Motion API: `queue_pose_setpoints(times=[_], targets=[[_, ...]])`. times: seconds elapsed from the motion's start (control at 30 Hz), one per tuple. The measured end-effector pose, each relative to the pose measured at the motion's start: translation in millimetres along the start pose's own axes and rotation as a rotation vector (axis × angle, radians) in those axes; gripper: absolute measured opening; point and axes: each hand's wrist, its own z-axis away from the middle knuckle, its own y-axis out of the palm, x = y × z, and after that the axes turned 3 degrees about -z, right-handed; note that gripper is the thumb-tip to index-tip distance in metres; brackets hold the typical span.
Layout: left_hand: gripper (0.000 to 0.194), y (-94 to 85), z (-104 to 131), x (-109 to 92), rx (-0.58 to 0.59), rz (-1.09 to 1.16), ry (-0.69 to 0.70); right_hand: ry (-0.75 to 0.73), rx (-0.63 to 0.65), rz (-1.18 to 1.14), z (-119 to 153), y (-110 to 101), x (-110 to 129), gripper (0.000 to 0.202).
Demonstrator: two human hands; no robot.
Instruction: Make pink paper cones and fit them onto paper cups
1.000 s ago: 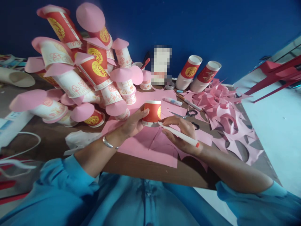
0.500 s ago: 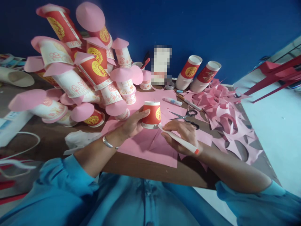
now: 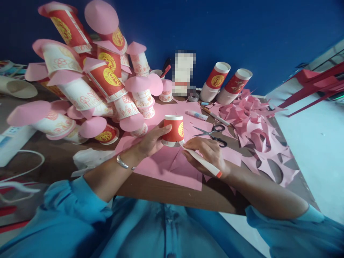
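A red and white paper cup (image 3: 172, 131) with a yellow emblem is held over the pink paper by my left hand (image 3: 153, 139), its thumb on the cup's side. My right hand (image 3: 205, 152) grips a white marker pen (image 3: 202, 162) with a red end. The pen's tip meets the white band at the cup's lower right edge. Beneath both hands lies a pink paper sheet (image 3: 185, 179). Just beyond my right hand rest black-handled scissors (image 3: 211, 132), their blades apart.
Many decorated cups with pink cone tops (image 3: 104, 82) are piled at the left. Two stacks of cups (image 3: 215, 82) stand by the blue wall. Pink paper scraps (image 3: 264, 136) cover the table's right side. A glue tube (image 3: 196, 115) and a brown pen (image 3: 215, 115) lie beyond the scissors.
My right hand and the marker pen have shifted slightly left along the cup's lower band. The left hand keeps its hold, and the view has moved a little.
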Motion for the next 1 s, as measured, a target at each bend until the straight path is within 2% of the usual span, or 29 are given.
queue_pose_setpoints(times=[0.47,0.8,1.0], targets=[[0.047,0.6,1.3,-2.3,0.004,-0.007,-0.008,0.018,0.015,0.028,0.5,0.8,-0.7,0.011],[0.047,-0.4,1.7,-2.9,0.013,-0.026,-0.02,0.065,0.119,-0.02,-0.2,-2.4,3.9,0.007],[0.049,-0.5,1.5,-2.3,0.005,-0.021,-0.012,0.032,0.032,-0.019,-1.9,-4.3,4.0,0.011]])
